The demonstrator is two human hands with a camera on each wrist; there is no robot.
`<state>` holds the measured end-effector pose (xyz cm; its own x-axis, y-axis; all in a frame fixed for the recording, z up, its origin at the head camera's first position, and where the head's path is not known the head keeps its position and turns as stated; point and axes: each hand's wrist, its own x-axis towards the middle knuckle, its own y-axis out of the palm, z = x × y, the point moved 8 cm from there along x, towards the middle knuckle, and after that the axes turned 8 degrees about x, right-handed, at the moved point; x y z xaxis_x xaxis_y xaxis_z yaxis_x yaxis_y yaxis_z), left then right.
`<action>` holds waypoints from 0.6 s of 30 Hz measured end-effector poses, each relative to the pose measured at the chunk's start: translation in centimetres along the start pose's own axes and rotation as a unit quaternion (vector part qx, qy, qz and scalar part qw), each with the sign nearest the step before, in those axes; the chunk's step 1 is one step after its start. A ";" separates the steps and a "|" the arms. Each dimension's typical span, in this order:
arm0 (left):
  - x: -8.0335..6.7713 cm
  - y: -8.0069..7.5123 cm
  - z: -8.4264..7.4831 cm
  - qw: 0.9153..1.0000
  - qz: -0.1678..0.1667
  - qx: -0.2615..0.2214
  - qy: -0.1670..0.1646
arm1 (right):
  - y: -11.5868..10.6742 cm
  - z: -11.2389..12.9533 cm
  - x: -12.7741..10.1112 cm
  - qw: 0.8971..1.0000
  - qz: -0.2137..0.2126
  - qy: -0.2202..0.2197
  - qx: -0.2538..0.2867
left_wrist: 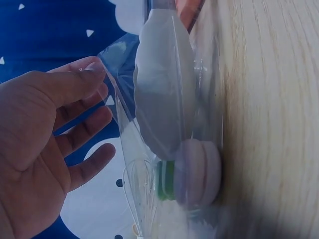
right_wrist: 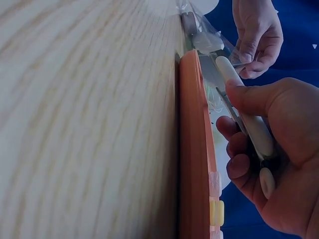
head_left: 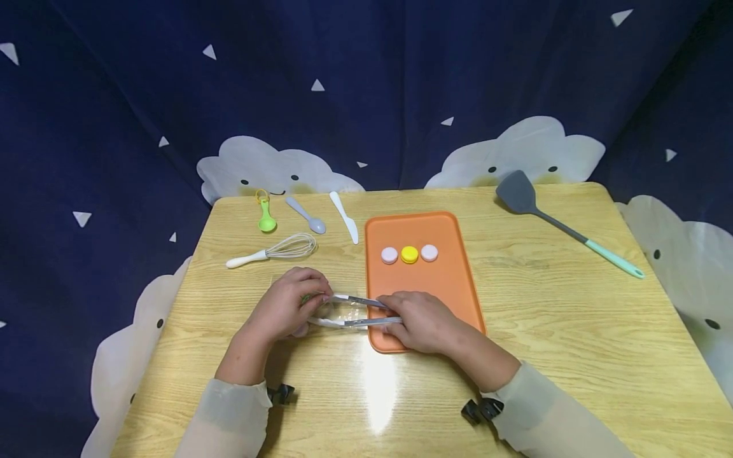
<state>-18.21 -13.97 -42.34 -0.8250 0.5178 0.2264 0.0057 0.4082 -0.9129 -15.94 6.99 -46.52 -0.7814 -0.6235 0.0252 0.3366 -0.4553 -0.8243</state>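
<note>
My left hand (head_left: 286,305) pinches the rim of a clear plastic bag (left_wrist: 117,92) between thumb and fingertips. In my right hand (head_left: 422,321) are kitchen tongs (head_left: 369,301), gripped by their handles, the arms spread apart. The white scalloped head of the tongs (left_wrist: 164,79) reaches into the bag. At its tip, inside the bag, sit a pale pink macaron (left_wrist: 205,172) and a green macaron (left_wrist: 164,180); whether the tongs clamp them I cannot tell. Under the right hand lies an orange tray (head_left: 412,286) bearing two pale pink macarons (head_left: 389,255) and a yellow macaron (head_left: 409,254) in a row.
Behind the left hand lie a whisk (head_left: 275,250), a green measuring spoon (head_left: 266,222), a grey-blue spoon (head_left: 316,225) and a white knife (head_left: 345,217). A grey spatula (head_left: 518,192) with a mint handle lies at the right. A dark blue curtain (head_left: 389,76) hangs behind the table.
</note>
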 end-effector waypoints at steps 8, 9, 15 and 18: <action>0.0 0.3 0.2 1.000 -0.002 0.004 0.004 | 0.4 -0.1 0.2 1.000 0.008 0.005 0.001; 0.0 0.3 0.2 1.000 -0.001 0.003 0.003 | 0.4 -0.1 0.3 1.000 0.008 0.006 0.003; 0.0 0.3 0.1 1.000 0.002 -0.001 0.000 | 0.5 -0.2 0.2 1.000 0.010 0.005 -0.002; 0.0 0.2 0.1 1.000 0.002 -0.003 0.000 | 0.4 -0.1 0.0 1.000 0.009 0.002 -0.004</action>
<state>-18.23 -13.96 -42.58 -0.8245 0.5199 0.2234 0.0118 0.4106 -0.9117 -15.87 6.85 -46.90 -0.7778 -0.6285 0.0076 0.3470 -0.4394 -0.8286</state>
